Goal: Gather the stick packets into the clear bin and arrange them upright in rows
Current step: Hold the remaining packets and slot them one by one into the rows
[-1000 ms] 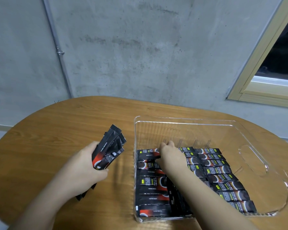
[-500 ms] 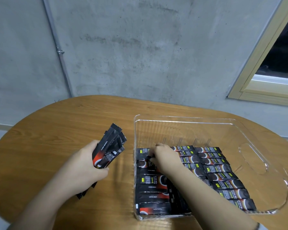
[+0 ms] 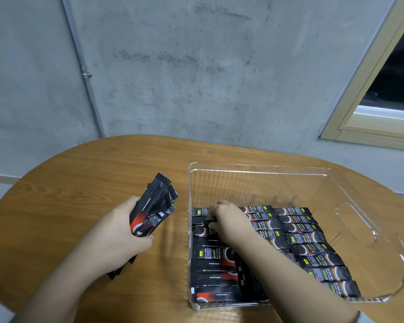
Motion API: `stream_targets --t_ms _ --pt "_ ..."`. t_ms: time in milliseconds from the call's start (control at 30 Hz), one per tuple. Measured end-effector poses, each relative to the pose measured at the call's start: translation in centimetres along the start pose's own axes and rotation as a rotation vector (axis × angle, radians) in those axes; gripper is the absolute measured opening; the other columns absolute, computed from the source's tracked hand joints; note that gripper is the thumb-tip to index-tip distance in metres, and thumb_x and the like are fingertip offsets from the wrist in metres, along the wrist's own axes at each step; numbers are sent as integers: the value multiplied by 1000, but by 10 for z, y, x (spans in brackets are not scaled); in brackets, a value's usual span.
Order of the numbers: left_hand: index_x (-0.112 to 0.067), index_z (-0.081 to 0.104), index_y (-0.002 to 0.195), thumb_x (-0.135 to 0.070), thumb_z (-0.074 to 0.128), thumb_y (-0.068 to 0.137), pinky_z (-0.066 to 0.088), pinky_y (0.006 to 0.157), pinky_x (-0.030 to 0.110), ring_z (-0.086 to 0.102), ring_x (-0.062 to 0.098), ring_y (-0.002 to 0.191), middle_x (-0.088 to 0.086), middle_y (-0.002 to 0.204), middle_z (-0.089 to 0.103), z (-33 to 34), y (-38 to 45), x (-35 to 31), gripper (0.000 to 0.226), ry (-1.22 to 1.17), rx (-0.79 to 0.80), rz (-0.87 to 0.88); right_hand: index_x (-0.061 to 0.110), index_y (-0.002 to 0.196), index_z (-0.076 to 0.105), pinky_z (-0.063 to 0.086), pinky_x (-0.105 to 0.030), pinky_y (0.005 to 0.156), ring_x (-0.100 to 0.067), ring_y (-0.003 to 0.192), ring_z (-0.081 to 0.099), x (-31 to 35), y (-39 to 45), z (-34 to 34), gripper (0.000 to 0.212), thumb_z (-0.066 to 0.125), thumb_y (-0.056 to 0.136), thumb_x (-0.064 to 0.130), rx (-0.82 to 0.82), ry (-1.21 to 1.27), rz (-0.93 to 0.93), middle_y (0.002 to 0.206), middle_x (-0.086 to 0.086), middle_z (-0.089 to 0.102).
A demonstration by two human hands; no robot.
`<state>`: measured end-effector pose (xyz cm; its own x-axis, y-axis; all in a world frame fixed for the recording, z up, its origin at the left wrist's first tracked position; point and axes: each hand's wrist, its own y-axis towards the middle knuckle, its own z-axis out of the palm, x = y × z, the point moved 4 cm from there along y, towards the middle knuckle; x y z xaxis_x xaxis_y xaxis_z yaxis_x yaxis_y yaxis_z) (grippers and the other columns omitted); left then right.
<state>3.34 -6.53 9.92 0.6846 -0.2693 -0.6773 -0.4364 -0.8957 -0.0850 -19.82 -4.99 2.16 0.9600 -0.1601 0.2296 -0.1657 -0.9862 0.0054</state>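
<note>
Right hand (image 3: pixel 229 220) shifted left | left hand (image 3: pixel 117 236) grips packets (image 3: pixel 153 208)

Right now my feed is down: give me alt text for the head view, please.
The right hand reaches into the clear bin and works a stick packet at the far end of the left row. The left hand grips a bundle of packets above the wooden table, left of the bin.

Oval wood table (image 3: pixel 84 173), grey concrete wall (image 3: pixel 196 78) w/ pipe (image 3: pixel 85 73), window frame (image 3: pixel 369 108) upper rt
</note>
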Motion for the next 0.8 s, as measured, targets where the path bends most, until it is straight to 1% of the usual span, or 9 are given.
stream_targets --t_ms 100,233,300,367,467,567,633,700,800 --pt "-44 51 97 -21 75 71 52 63 28 63 15 69 -3 80 66 0 3 6 42 -41 -5 -9 15 101 64 43 -30 74 -21 95 56 3 -8 -20 15 64 88 23 -127 121 20 102 -1 59" --pt "-42 52 92 -21 77 72 48 54 17 63 15 71 3 82 66 0 4 2 38 -87 4 46 19 89 67 39 -14 61 2 64 51 22 -29 -65 8 64 89 26 -316 528 -12 74 15 58" --pt "-41 52 91 -19 78 72 44 57 13 62 7 72 0 83 66 -1 3 -7 39 -120 5 79 25 96 69 39 -9 63 5 67 52 42 -39 -83 11 62 90 30 -291 694 -76 74 20 59" --pt "-38 54 90 -17 78 70 44 62 16 60 3 74 -7 85 66 -1 1 -13 38 -162 2 98 29 102 67 39 -9 65 4 68 52 58 -43 -92 14 62 89 32 -214 746 -146 77 21 60" --pt "-38 54 94 -16 78 69 48 62 16 60 3 79 -19 91 63 -2 -1 -21 40 -191 3 135 31 88 61 37 -10 61 2 61 48 72 -41 -93 5 64 89 26 -137 720 -172 74 15 58" --pt "-42 51 96 -14 77 71 48 64 9 59 -1 84 -27 96 60 -2 -1 -27 46 -173 0 174 25 75 61 40 -13 57 -1 57 48 71 -40 -91 17 62 89 15 -147 849 -105 69 9 59" --pt "-41 51 96 -13 76 71 50 62 13 62 4 80 -21 93 63 -2 0 -24 45 -147 -10 157 27 74 60 42 -18 57 -3 56 48 65 -39 -92 22 60 90 12 -222 924 -46 68 8 59" --pt "-43 51 98 -14 74 71 52 60 24 64 17 73 -5 89 66 -2 1 -17 46 -127 -11 128 26 76 58 46 -24 58 -5 54 51 48 -39 -98 23 58 92 9 -366 1000 38 66 7 59" --pt "-47 49 97 -16 73 69 54 67 35 64 21 72 2 86 66 -2 1 -6 48 -95 -25 93 19 79 56 47 -21 53 -4 48 56 9 -43 -102 19 54 93 6 -493 1025 188 66 0 61"
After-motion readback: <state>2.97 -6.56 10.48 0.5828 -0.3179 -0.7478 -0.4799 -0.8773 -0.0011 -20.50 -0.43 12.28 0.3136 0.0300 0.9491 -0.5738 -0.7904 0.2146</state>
